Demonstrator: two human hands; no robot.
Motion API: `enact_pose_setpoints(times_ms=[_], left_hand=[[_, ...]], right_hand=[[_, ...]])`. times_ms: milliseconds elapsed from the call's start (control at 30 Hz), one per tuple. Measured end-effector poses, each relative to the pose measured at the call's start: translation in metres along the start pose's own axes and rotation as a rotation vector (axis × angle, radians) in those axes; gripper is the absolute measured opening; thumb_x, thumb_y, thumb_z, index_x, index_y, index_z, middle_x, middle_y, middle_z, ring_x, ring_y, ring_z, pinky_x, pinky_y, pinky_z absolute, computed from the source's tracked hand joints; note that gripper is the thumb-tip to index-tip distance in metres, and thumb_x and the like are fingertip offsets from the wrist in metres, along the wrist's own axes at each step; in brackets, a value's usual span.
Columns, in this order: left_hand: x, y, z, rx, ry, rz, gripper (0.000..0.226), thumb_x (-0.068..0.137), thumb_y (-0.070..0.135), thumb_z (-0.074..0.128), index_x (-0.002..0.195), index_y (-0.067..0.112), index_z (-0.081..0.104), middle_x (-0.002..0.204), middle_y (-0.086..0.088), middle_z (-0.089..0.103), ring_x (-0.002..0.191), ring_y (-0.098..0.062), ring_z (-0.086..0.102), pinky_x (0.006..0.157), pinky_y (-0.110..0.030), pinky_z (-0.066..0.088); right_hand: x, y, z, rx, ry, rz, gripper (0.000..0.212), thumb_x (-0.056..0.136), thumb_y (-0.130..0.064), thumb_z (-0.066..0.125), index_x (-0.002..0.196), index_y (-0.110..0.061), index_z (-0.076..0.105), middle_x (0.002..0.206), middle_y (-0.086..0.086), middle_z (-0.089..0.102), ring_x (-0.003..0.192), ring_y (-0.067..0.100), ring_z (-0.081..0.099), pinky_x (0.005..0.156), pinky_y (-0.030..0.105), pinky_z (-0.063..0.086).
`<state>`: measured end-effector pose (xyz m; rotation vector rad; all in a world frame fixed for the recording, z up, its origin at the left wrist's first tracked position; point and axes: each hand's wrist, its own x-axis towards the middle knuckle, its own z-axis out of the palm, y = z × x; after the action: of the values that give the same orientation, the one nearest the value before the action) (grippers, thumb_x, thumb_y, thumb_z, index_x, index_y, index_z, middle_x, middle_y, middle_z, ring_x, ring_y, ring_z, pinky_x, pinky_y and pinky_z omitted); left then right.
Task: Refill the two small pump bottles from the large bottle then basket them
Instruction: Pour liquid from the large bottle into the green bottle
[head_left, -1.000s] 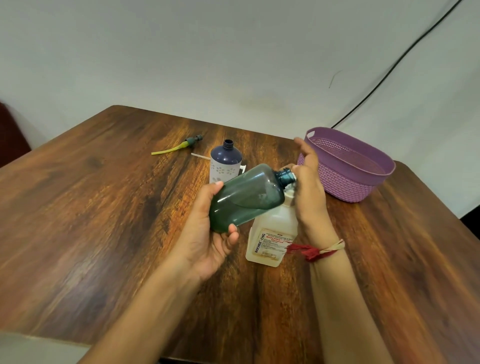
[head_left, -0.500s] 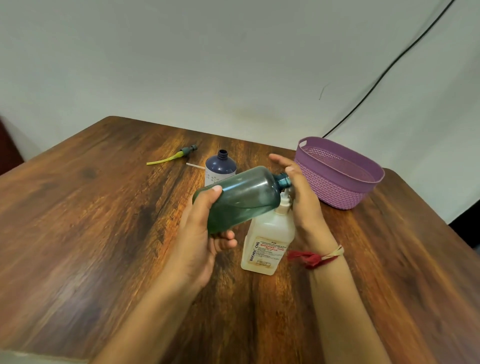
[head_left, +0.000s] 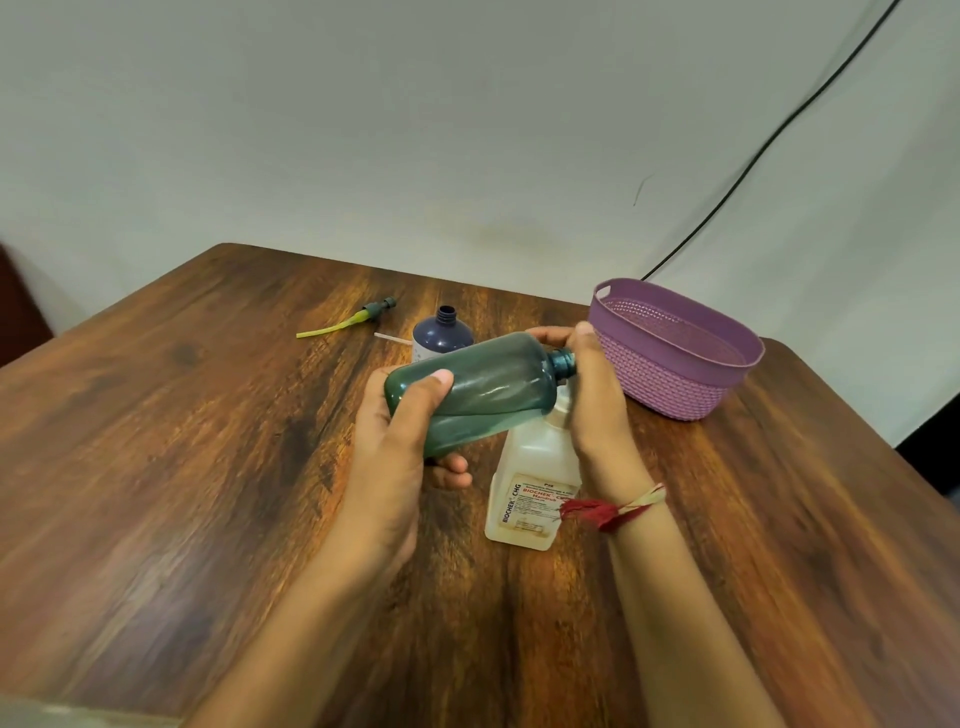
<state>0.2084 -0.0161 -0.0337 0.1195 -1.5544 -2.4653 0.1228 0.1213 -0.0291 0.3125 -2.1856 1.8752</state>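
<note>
My left hand (head_left: 400, 457) grips a translucent green small bottle (head_left: 488, 389) by its base, lying almost level, its open neck pointing right. My right hand (head_left: 597, 410) cups around that neck and covers the top of the large white labelled bottle (head_left: 530, 483), which stands upright on the table just below. The large bottle's pump head is hidden under my palm. A dark blue small bottle (head_left: 441, 332) stands uncapped behind the green one. The purple basket (head_left: 675, 364) sits at the right.
A pump head with a yellow-green tube (head_left: 353, 321) lies on the wooden table (head_left: 182, 467) at the back left, with a thin white tube (head_left: 392, 339) beside the blue bottle. A black cable (head_left: 753, 156) runs down the wall behind the basket.
The green bottle has tipped a little flatter in my left hand. My right hand's fingers have closed in around its neck, staying over the large bottle's top.
</note>
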Motion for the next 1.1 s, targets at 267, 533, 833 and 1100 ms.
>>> enact_pose_setpoints(times_ms=[267, 533, 833, 1100], left_hand=[[-0.001, 0.000, 0.000, 0.013, -0.004, -0.003, 0.039, 0.073, 0.041, 0.058, 0.104, 0.018, 0.054, 0.069, 0.013, 0.067, 0.044, -0.009, 0.050, 0.037, -0.019, 0.043], [0.002, -0.001, 0.004, -0.017, -0.009, -0.029, 0.043, 0.073, 0.037, 0.068, 0.108, 0.016, 0.053, 0.081, 0.001, 0.063, 0.043, -0.009, 0.049, 0.037, -0.019, 0.044], [0.003, -0.003, 0.005, -0.058, -0.004, -0.081, 0.045, 0.074, 0.040, 0.068, 0.110, 0.018, 0.055, 0.092, -0.007, 0.060, 0.044, -0.009, 0.049, 0.037, -0.018, 0.044], [0.000, 0.000, 0.003, -0.051, 0.013, -0.088, 0.051, 0.072, 0.040, 0.072, 0.113, 0.016, 0.054, 0.090, -0.005, 0.061, 0.045, -0.009, 0.049, 0.037, -0.018, 0.044]], right_hand=[[-0.002, -0.001, -0.006, 0.059, 0.065, -0.026, 0.021, 0.097, -0.006, 0.034, 0.107, -0.014, 0.051, 0.092, 0.000, 0.049, 0.072, 0.006, 0.047, 0.060, 0.012, 0.041], [0.002, -0.004, -0.009, 0.107, 0.022, 0.007, 0.025, 0.098, -0.010, 0.033, 0.111, -0.016, 0.054, 0.101, 0.000, 0.060, 0.081, 0.005, 0.057, 0.070, 0.022, 0.047], [-0.001, -0.004, -0.011, 0.172, 0.055, 0.024, 0.017, 0.100, -0.018, 0.038, 0.105, -0.011, 0.053, 0.093, 0.002, 0.053, 0.075, 0.008, 0.052, 0.061, 0.016, 0.046], [0.007, -0.009, -0.007, 0.195, 0.074, 0.073, 0.031, 0.091, 0.005, 0.035, 0.096, -0.023, 0.049, 0.108, 0.007, 0.053, 0.092, 0.012, 0.051, 0.078, 0.025, 0.043]])
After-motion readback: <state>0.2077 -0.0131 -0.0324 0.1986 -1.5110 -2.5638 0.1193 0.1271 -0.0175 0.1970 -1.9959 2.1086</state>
